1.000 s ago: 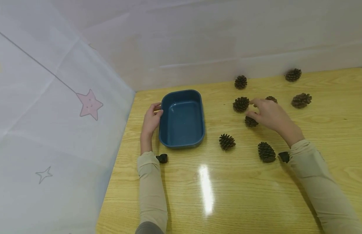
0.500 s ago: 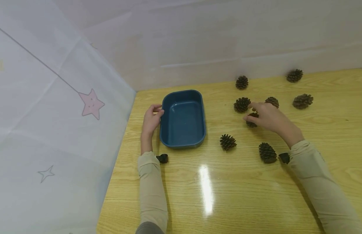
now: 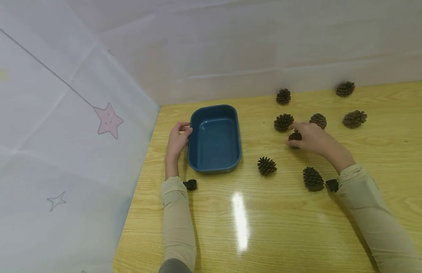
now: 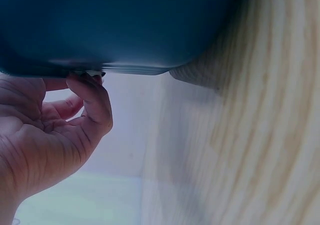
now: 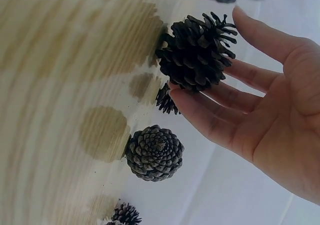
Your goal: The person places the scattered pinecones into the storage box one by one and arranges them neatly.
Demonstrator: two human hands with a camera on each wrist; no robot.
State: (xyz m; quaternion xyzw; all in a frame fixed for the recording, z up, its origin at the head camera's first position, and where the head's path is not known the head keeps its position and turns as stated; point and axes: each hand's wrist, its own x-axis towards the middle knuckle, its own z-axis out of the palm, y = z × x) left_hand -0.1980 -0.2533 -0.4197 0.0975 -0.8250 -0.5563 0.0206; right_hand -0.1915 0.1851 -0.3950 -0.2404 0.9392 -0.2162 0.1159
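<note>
A dark blue rectangular tub sits on the wooden table, nothing inside it. My left hand holds its left side, thumb at the rim; in the left wrist view the bent fingertips meet the outer wall. To the right, my right hand is around a brown pine cone, partly hidden by the hand in the head view. The right wrist view shows the thumb at the scales on one side and the fingers along the other.
Near the right hand lie further pine cones: one left of it, one behind, one nearer the tub and one by the right sleeve. Several more lie farther back. A pale sheet hangs behind the table.
My right hand has lowered slightly, its thumb and fingers coming in around the pine cone. The left hand stays on the tub. The head view has shifted slightly.
</note>
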